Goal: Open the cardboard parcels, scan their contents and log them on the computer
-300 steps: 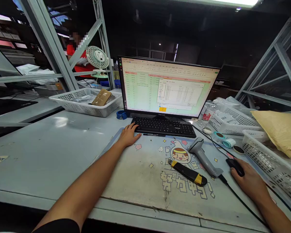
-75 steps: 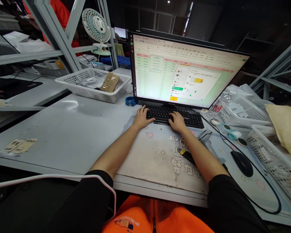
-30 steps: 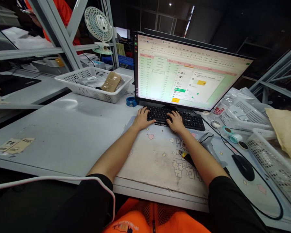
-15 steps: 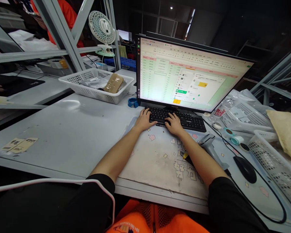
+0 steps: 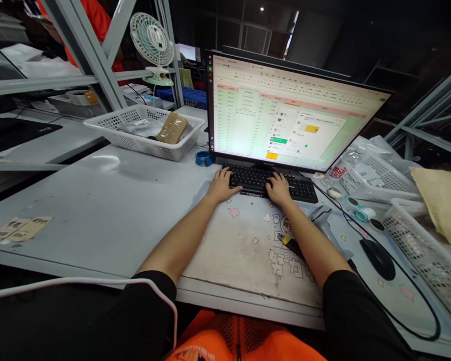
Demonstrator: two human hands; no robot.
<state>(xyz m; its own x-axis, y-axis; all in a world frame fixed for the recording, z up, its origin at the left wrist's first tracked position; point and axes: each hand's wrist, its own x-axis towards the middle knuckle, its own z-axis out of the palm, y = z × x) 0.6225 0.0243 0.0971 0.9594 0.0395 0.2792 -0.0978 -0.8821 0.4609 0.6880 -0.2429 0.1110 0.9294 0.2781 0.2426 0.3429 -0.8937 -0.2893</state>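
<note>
A black keyboard (image 5: 252, 178) lies on a printed desk mat (image 5: 225, 245) below a lit monitor (image 5: 244, 125) with a spreadsheet and a chat window on it. On the keyboard's left end rests my left hand (image 5: 221, 185), fingers spread over the keys and thumb stretched along the front edge. My right hand (image 5: 278, 189) lies on the keys right of the middle, fingers apart and slightly bent. Neither hand grips anything. Under my right forearm a yellow and black utility knife (image 5: 290, 244) is partly hidden, and a grey barcode scanner (image 5: 328, 230) lies just beyond it.
To the left stands a white basket (image 5: 135, 143) with a brown packet, near a blue tape roll (image 5: 203, 158) and a small fan (image 5: 152, 42). At right are a black mouse (image 5: 378, 259), a plastic bottle (image 5: 340, 170) and white baskets (image 5: 421, 245). A white cable (image 5: 97, 282) crosses my left sleeve.
My right hand has shifted a little to the right along the keyboard. My left hand stays on the left keys. The whole view has moved slightly.
</note>
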